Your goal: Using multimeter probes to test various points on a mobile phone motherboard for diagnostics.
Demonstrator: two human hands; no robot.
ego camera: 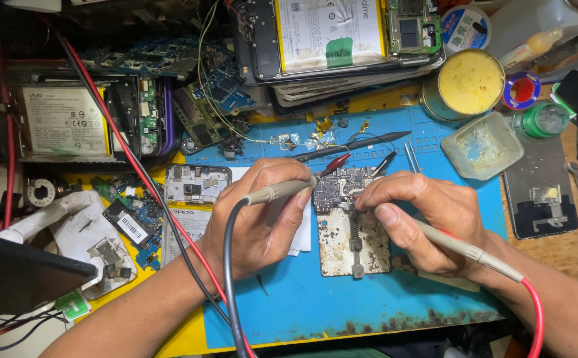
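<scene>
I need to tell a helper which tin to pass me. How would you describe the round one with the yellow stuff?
Start at the blue work mat and go to its upper right corner. The round tin sits there beside a square clear tub; it alone is filled with yellow paste.

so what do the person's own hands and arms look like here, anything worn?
Both forearms are bare: no sleeves in view. The left hand and right hand wear no gloves, and no rings, watch or wrist strap show. Fingernails are short.
</scene>
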